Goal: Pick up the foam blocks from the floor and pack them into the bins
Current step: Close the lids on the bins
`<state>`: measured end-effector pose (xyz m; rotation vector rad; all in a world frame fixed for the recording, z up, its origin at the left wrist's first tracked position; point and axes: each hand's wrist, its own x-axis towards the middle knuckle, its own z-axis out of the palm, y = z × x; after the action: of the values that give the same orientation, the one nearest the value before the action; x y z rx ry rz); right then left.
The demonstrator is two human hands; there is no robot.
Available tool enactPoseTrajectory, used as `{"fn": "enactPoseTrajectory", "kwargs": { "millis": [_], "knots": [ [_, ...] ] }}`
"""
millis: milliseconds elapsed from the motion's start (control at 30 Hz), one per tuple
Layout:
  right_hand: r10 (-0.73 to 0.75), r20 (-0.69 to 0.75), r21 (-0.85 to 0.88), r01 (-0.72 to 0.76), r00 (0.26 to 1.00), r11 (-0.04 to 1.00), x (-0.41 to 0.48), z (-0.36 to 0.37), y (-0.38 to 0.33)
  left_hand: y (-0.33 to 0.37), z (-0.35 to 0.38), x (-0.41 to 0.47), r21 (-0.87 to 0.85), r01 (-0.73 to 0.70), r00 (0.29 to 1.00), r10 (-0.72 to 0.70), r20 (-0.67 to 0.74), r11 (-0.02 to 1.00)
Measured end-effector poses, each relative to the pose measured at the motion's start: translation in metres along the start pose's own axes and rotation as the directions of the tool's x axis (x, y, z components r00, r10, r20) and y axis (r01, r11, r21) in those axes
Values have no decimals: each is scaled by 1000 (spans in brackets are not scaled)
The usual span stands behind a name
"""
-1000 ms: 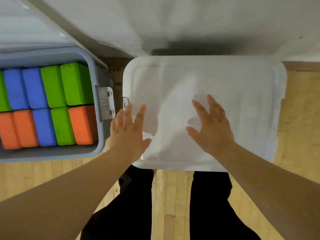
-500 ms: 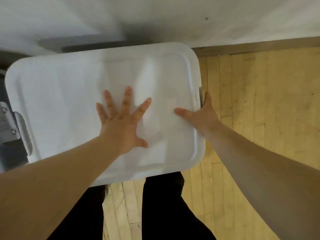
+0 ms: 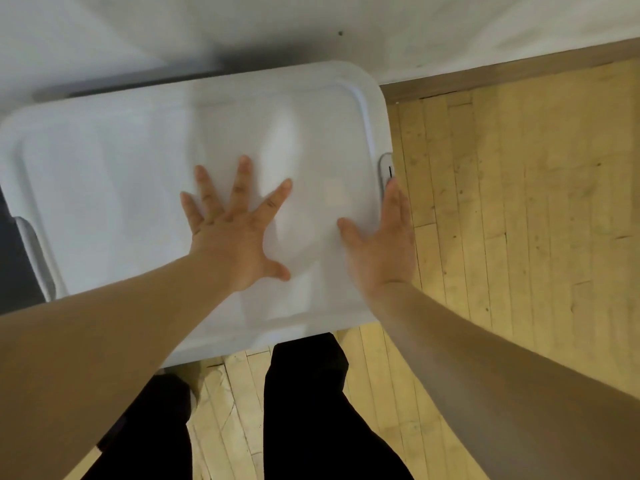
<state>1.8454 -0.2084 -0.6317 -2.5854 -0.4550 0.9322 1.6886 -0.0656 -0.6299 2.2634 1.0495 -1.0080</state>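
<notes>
Item: translucent white rectangular plastic lid, lying flat over a bin beside the white wall.
Bin: hidden beneath the lid; only a grey latch handle at the right end and another grey handle at the left end show.
Foam blocks: none in view, and none on the visible wooden plank floor; whether they lie inside cannot be told.
Left hand: open, fingers spread, palm flat on the lid's middle.
Right hand: open, fingers straight along the right rim just below the latch, thumb on the lid top; blurred.
Step in hand: judged to be seating the lid for closure.
Method: hold the centre down so the lid cannot slide; press along the rim until it sits evenly; then fold the right latch over, then the left.
Risk: a corner may ride up unlatched.
</notes>
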Motion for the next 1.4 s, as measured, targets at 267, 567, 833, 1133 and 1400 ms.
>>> {"fn": "enactPoseTrajectory", "kwargs": {
  "millis": [267,567,833,1133,1400],
  "knots": [
    [-91,172,-240,131,981,962,-16,-14,-11,-5,-1,-11,27,-31,998,33,-59,999],
    [-318,449,-301,476,835,826,-115,54,-141,-180,-12,-108,-138,45,980,-71,-184,989],
    [-665,487,-108,795,566,597,-227,185,-389,-452,-49,-242,-341,304,847,-416,-330,890],
    [-808,348,-205,879,476,430,-296,285,-573,-653,-109,-274,-413,98,780,-327,-534,906],
    [-779,353,-333,848,518,412,-311,304,-573,-690,-91,-265,-473,-63,821,-224,-526,879]
  ]
}}
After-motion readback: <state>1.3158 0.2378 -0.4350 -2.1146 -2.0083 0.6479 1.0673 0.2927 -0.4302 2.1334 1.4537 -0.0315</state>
